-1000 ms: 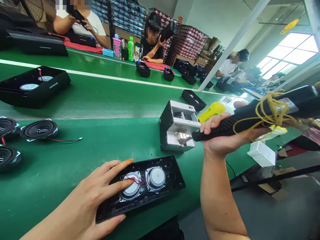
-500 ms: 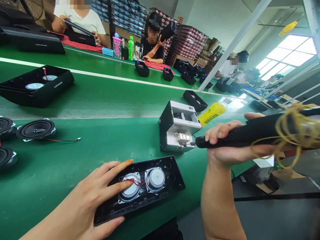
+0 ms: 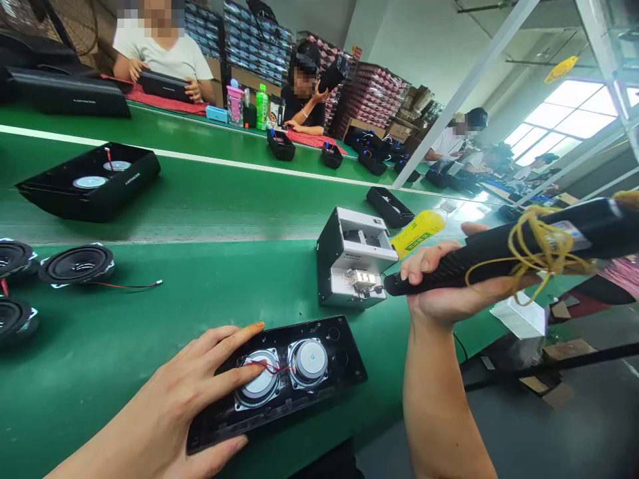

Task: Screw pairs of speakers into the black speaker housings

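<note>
With left hand (image 3: 194, 382) clamped on black panel (image 3: 347, 369) in front of grey machine (image 3: 352, 253), right hand (image 3: 439, 306) wrapped round screwdriver (image 3: 484, 258) to its right. Counted two white-backed speakers (image 3: 309, 362) in panel; left of machine, two discs (image 3: 90, 181) in open case (image 3: 124, 186), three loose speakers (image 3: 77, 265).

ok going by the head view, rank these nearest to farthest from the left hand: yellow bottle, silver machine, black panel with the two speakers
1. Black panel: touching the left hand, directly beneath its fingers.
2. Silver machine: beyond the panel, to the right.
3. Yellow bottle: behind the machine, farther right.
</note>
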Motion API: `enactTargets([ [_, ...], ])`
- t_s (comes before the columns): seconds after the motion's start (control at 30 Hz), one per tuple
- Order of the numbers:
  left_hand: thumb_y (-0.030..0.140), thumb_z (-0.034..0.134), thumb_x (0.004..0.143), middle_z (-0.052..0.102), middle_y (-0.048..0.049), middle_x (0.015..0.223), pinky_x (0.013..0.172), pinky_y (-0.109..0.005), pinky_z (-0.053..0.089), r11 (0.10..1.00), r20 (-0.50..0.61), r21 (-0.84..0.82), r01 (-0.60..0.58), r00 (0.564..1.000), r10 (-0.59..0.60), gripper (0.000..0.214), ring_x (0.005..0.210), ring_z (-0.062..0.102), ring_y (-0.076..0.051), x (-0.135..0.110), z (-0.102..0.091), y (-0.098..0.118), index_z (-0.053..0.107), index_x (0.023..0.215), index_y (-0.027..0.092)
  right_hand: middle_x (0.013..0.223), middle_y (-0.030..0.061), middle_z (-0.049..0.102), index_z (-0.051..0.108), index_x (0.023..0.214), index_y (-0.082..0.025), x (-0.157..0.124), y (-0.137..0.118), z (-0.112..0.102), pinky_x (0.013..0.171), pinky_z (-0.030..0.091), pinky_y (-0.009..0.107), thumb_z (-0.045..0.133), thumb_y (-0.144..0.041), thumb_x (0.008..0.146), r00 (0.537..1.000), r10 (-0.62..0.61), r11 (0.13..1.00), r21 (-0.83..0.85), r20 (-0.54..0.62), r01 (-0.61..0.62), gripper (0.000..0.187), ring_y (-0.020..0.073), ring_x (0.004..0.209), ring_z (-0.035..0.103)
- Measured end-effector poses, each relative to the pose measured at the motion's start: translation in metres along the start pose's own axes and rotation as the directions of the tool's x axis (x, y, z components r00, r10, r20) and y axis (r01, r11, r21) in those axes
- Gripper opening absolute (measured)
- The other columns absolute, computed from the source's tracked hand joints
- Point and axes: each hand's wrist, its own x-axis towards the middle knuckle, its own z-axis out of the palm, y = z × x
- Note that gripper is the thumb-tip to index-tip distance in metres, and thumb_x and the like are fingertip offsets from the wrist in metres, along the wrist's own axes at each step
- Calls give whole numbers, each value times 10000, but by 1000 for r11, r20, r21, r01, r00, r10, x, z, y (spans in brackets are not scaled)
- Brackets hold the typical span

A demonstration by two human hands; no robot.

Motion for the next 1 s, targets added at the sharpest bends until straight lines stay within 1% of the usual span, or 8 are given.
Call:
enactTargets([
  [0.1, 483, 638, 977, 408, 4, 1804, 1197, -648, 557, 1000, 0, 8, 5, 1000, -5, 516, 1582, 466, -389, -1, 1, -1, 651, 1484, 389, 543, -75, 502, 603, 794, -234, 4, 1, 6, 314, 348, 198, 542, -864, 945, 1000, -6, 1000, 6, -1, 6, 651, 95, 319, 408],
  [0.23, 509, 635, 993, 421, -21, 1798, 1223, -685, 522, 1000, -1, 2, 2, 1000, -2, 539, 1591, 459, -400, -4, 3, -4, 631, 1519, 387, 550, -87, 518, 638, 920, -241, 5, 6, 13, 324, 377, 217, 568, -851, 937, 999, 33, 999, 5, -3, -33, 615, 107, 326, 420],
  [0.3, 508, 642, 990, 421, -18, 1798, 1228, -681, 521, 1000, -7, -12, 2, 1000, -3, 540, 1595, 454, -400, -5, 4, -5, 633, 1517, 388, 551, -91, 520, 633, 943, -245, 4, 8, 15, 322, 385, 225, 578, -840, 938, 998, 65, 998, 4, -9, -65, 597, 114, 327, 423],
  [0.4, 491, 649, 981, 406, -1, 1805, 1222, -667, 533, 1000, -2, -10, 4, 1000, -4, 543, 1597, 447, -390, -3, 2, -4, 626, 1515, 390, 552, -87, 510, 591, 859, -245, 2, 9, 15, 319, 372, 222, 561, -886, 924, 995, 101, 995, -21, -15, -101, 645, 107, 325, 422],
  [0.53, 442, 665, 953, 383, 25, 1816, 1209, -639, 554, 1000, 23, 0, 2, 1000, -2, 553, 1594, 445, -376, 0, -2, -1, 625, 1502, 392, 540, -89, 488, 587, 838, -241, 1, 9, 15, 322, 349, 216, 531, -947, 892, 994, 102, 993, -55, -25, -103, 710, 98, 317, 405],
  [0.73, 439, 657, 965, 364, 52, 1822, 1217, -601, 563, 1000, 32, 8, 11, 999, -11, 522, 1611, 430, -350, 2, -6, 1, 624, 1484, 393, 512, -82, 488, 618, 823, -246, -2, 6, 12, 305, 359, 219, 538, -931, 904, 995, 97, 995, -39, -8, -97, 694, 103, 309, 384],
  [0.93, 473, 751, 957, 396, -60, 1811, 1150, -594, 627, 995, 38, 44, -93, 995, 92, 641, 1569, 505, -380, 4, -11, -4, 571, 1555, 329, 496, -83, 500, 676, 802, -240, -6, -6, 12, 271, 320, 205, 558, -921, 898, 997, 76, 997, -18, 5, -76, 698, 95, 290, 354],
  [1.0, 504, 760, 963, 393, -79, 1811, 1165, -613, 613, 997, 45, 15, -78, 996, 77, 634, 1580, 494, -391, 6, -13, -4, 584, 1543, 318, 499, -90, 505, 740, 891, -239, -5, -15, 15, 273, 323, 208, 622, -891, 878, 996, 88, 996, 18, 32, -89, 664, 95, 297, 354],
])
